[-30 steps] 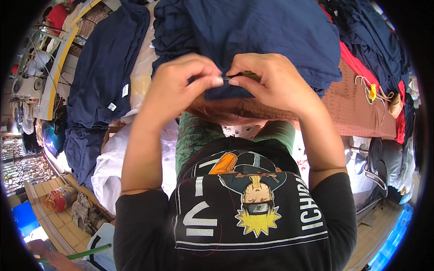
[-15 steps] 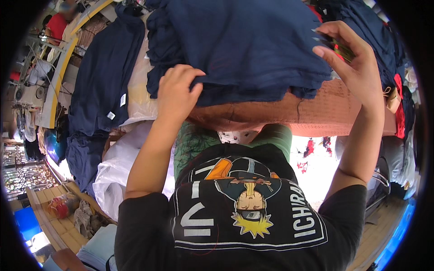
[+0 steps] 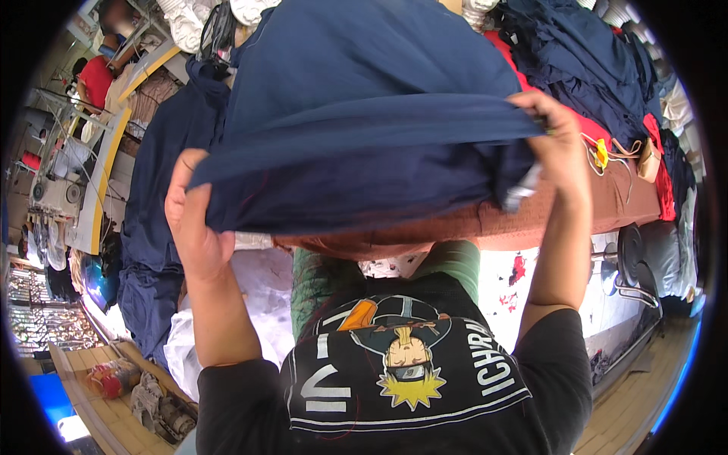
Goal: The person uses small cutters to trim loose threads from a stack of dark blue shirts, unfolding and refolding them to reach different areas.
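A navy garment (image 3: 364, 68) is stretched between my two hands, its near edge raised as a long band over the brown cloth-covered work surface (image 3: 607, 201). My left hand (image 3: 199, 216) grips the edge at the left corner, thumb toward me. My right hand (image 3: 557, 144) pinches the same edge at the right end, blurred by motion. A small dark thing shows in its palm, mostly hidden by the fingers. Just below that hand hangs a whitish tag (image 3: 521, 191) on the garment, also blurred.
More navy garments (image 3: 171, 136) hang at the left, and a navy heap (image 3: 584, 61) lies on red cloth at the far right. Strings and a yellow piece (image 3: 601, 154) lie right of my right hand. White plastic (image 3: 235, 303) sits below left. A person in red (image 3: 95, 82) is far left.
My left hand has moved left and down and now holds the garment's edge. My right hand has come down and left from beside the cloth and closed on it. The edge has lifted.
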`<state>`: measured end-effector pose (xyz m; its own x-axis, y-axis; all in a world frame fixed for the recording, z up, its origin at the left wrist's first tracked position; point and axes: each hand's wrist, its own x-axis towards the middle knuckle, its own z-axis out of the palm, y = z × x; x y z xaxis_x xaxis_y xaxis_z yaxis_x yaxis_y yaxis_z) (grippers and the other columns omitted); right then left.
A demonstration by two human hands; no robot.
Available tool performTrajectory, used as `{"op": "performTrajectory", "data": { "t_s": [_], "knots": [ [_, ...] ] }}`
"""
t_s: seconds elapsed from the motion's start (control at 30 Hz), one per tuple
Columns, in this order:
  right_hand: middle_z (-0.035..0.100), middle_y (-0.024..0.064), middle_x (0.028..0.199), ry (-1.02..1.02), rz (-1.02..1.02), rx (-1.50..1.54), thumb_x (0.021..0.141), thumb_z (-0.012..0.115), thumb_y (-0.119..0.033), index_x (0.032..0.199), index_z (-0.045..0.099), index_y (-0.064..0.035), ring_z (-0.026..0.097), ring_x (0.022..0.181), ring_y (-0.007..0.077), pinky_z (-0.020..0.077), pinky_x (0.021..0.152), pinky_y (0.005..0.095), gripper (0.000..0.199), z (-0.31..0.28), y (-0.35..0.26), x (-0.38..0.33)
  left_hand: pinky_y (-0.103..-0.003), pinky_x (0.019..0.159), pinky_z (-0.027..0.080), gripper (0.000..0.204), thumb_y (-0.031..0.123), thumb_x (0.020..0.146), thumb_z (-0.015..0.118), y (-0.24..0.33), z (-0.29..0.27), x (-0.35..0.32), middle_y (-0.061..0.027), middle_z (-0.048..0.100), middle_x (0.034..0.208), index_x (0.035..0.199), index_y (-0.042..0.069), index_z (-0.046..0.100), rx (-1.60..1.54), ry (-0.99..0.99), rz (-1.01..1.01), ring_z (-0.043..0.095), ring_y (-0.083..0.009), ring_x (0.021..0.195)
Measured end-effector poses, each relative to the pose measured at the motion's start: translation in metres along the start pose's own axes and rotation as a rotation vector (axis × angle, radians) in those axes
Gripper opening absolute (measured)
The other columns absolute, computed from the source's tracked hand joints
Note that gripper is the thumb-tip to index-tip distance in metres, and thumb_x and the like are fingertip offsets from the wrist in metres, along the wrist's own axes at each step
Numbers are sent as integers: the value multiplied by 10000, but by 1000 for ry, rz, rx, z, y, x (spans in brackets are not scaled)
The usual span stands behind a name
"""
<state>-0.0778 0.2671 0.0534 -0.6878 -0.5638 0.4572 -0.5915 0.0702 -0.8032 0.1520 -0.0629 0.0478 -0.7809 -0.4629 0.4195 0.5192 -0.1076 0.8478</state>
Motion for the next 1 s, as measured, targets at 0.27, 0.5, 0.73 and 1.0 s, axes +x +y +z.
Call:
{"op": "performTrajectory", "data": {
  "t_s": [0.27, 0.5, 0.73, 1.0],
  "knots": [
    [637, 23, 746, 181, -23, -614, 820, 755, -329, 870, 652, 5, 580, 721, 109, 463, 704, 263, 353, -50, 0, 132, -201, 711, 424, 230, 226, 955, 622, -41, 0, 104, 45, 595, 850, 944, -2, 651, 405, -174, -142, 522, -31, 779],
    [664, 79, 765, 158, -139, -948, 837, 722, -337, 960, 693, -58, 657, 714, 216, 503, 670, 326, 306, -40, 16, 165, -240, 757, 480, 185, 160, 889, 683, -86, -20, 122, -52, 687, 1007, 1030, 41, 700, 717, 113, 55, 621, -123, 863],
    [651, 17, 788, 36, -203, -331, 798, 766, -122, 970, 705, -84, 599, 709, 109, 473, 630, 262, 186, 76, 1, 95, -327, 784, 519, 192, 74, 792, 722, -90, 34, 113, -53, 659, 1025, 983, 60, 721, 1125, -145, 527, 633, -238, 942],
    [628, 33, 876, -53, -363, -461, 758, 756, -102, 938, 683, -92, 667, 715, 216, 518, 596, 339, 195, 137, 14, 82, -277, 749, 540, 110, 49, 802, 728, -107, 35, 112, -76, 704, 953, 907, 17, 733, 910, -64, 382, 678, -177, 851]
  ]
}}
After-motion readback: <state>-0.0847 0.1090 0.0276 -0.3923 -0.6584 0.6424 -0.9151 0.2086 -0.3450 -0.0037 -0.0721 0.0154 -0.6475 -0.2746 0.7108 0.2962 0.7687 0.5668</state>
